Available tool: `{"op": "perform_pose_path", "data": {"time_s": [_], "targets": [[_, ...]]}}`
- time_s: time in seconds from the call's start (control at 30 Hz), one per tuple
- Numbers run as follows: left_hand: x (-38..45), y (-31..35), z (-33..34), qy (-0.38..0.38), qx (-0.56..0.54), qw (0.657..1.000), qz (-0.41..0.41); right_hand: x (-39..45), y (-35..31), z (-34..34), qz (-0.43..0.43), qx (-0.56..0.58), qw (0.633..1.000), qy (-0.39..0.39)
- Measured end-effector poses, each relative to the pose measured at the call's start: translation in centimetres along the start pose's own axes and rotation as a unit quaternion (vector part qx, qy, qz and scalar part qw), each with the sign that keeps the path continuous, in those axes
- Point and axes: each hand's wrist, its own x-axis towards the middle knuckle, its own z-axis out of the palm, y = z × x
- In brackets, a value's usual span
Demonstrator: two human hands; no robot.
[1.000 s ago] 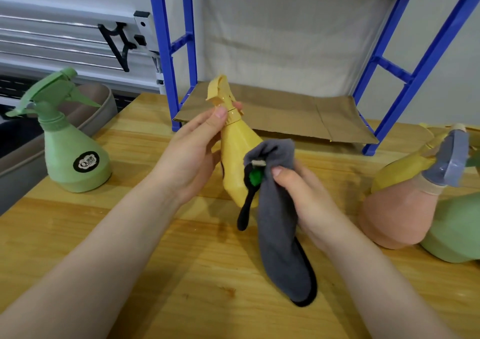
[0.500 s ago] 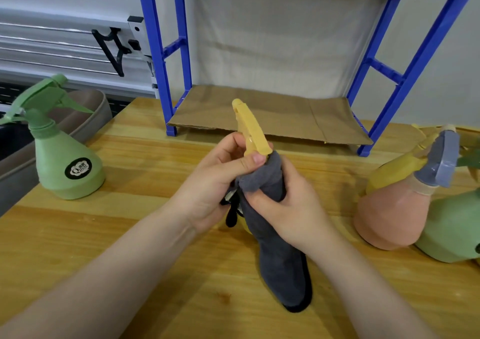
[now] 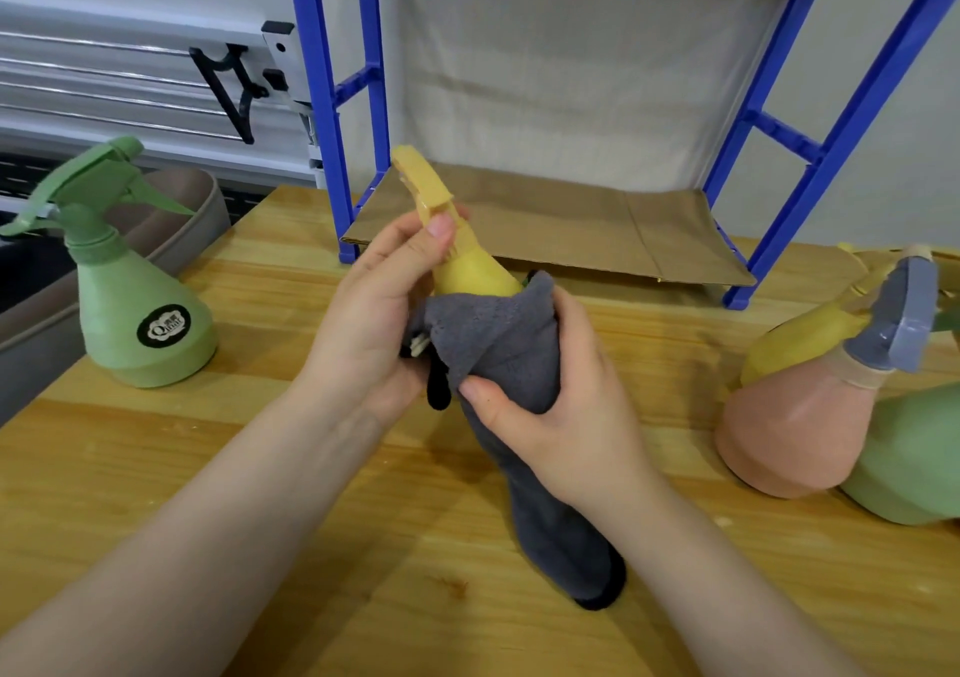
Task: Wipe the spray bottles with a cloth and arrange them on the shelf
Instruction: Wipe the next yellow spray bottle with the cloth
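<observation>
A yellow spray bottle (image 3: 470,274) is held above the wooden table, its nozzle tilted up and to the left. My left hand (image 3: 382,320) grips its neck, thumb on the trigger head. A grey cloth (image 3: 511,359) is wrapped over the bottle's body, and my right hand (image 3: 563,406) grips the cloth around it; the cloth's tail hangs down to the table. The blue-framed shelf (image 3: 545,219), lined with brown cardboard, stands behind the bottle.
A green spray bottle (image 3: 137,302) stands upright at the left, beside a grey tub (image 3: 200,219). At the right, a pink bottle with a grey head (image 3: 808,422), a yellow bottle (image 3: 800,336) and a green bottle (image 3: 914,461) lie together on the wooden table (image 3: 363,546).
The cloth has gone from beside the bottle to wrapped around its body, then slid down, baring the bottle's yellow shoulder. My right hand has closed around the cloth.
</observation>
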Motion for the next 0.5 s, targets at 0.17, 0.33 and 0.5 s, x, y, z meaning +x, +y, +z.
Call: {"op": "perform_pose_path", "data": {"time_s": [0.17,0.33,0.5], "targets": [[0.5,0.6,-0.4,0.008,-0.05,0.999,0.01,0.1,-0.1,0.1,0.003,0.014,1.0,0.013],[0.4,0.4,-0.2,-0.009,-0.097,0.995,0.037,0.1,-0.9,-0.3,0.01,0.125,0.992,0.013],[0.2,-0.4,0.0,-0.055,-0.109,0.99,0.068,0.3,-1.2,-0.4,0.136,0.338,0.931,0.009]]}}
